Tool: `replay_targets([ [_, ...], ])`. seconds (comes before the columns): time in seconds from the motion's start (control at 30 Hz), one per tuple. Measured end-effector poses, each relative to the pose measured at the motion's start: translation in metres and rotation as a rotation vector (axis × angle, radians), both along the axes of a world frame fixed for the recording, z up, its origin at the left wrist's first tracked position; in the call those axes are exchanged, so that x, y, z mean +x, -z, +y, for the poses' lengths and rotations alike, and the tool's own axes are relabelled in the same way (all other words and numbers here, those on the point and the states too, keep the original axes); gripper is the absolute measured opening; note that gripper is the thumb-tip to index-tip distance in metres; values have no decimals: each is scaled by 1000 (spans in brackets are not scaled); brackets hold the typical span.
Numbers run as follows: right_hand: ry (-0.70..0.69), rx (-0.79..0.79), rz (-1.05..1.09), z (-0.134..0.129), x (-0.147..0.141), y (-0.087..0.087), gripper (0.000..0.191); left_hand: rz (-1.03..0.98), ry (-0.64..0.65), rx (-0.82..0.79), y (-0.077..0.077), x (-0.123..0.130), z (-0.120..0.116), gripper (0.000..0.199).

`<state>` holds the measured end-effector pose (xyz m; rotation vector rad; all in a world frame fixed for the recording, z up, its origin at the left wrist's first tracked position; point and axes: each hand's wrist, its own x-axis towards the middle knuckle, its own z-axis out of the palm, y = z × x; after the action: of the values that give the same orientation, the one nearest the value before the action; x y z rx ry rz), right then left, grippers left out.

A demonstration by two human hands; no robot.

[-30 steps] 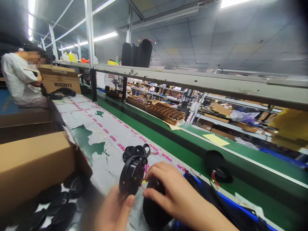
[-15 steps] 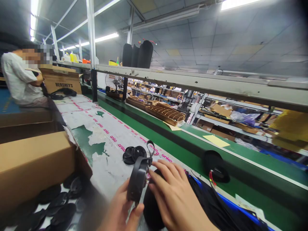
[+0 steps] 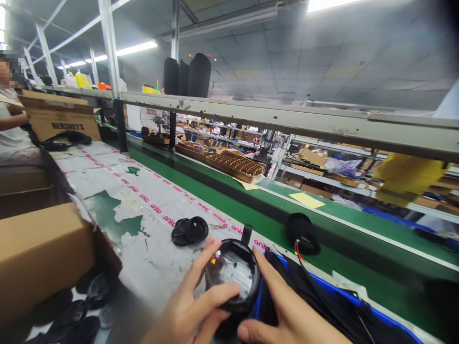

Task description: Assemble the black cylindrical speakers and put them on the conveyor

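A round black cap [image 3: 234,267] with a glossy face and a black strap loop [image 3: 247,234] stands in front of me, face tilted up. On its left rim and face lie the fingers of my left hand [image 3: 190,306], closed around it. My right hand [image 3: 287,306] grips the opposite side, thumb low at the front. Just under the cap is a dark body [image 3: 229,327], mostly hidden by my hands. Small red, white and yellow bits show at the cap's upper left. Two more round black caps [image 3: 190,231] lie overlapping on the table beyond.
A blue-edged bin [image 3: 333,291] of black fabric pieces is at right. The green conveyor [image 3: 222,200] bears a black cylinder [image 3: 303,233] with red wires. Cardboard boxes [image 3: 43,243] and dark round parts [image 3: 75,306] are at left. A person [image 3: 14,124] sits at far left.
The cap has turned from edge-on to face-up and moved right, over the dark body. My right hand has shifted to its right side. The view has swung right.
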<state>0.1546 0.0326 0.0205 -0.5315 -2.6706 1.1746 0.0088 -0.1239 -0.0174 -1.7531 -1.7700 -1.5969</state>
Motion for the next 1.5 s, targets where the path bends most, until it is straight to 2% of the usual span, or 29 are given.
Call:
replay_targets([
  [0.07,92,-168,5,-5,-7,12,121,-165,72,-6,-2,0,0,52],
  [0.13,158,-290,55,-10,-14,24,132,-322,152,-41,-2,-3,0,72],
  [0.2,124,-344,159,-13,-19,33,129,-432,174,-129,-1,-10,2,93],
  [0.23,92,-351,219,-14,-21,36,122,-482,180,-186,0,-13,4,97],
  [0.3,52,-361,324,-16,-24,39,106,-498,159,-260,4,-17,12,93],
  [0.4,33,-360,409,-17,-26,40,93,-391,-1,-119,10,-9,26,90],
  [0.5,-37,-285,464,-15,-26,40,82,-483,-145,-12,11,6,32,94],
  [0.53,-61,-264,486,-15,-26,39,81,-553,-130,-28,9,8,31,98],
  [0.6,-105,-261,523,-13,-27,37,81,-672,28,-91,4,5,25,107],
  [0.7,-123,-279,515,-13,-29,31,77,-775,264,-246,-6,-8,17,98],
  [0.73,-104,-280,505,-14,-29,28,75,-766,275,-273,-8,-12,16,92],
  [0.8,-71,-286,485,-17,-29,24,74,-742,207,-252,-9,-14,17,87],
  [0.9,-89,-311,462,-20,-28,18,72,-815,124,-114,-2,-5,26,96],
  [1.03,-119,-335,469,-19,-26,13,77,-964,148,21,7,5,34,104],
  [1.1,-116,-349,481,-18,-24,13,77,-934,163,6,6,2,34,103],
  [1.27,-154,-363,515,-17,-23,16,76,-746,191,-200,1,-8,28,95],
  [1.4,-181,-435,551,-15,-19,18,78,-792,187,-162,6,-3,29,102],
  [1.5,-184,-425,492,-10,-13,21,81,-832,189,-137,11,2,31,98],
])
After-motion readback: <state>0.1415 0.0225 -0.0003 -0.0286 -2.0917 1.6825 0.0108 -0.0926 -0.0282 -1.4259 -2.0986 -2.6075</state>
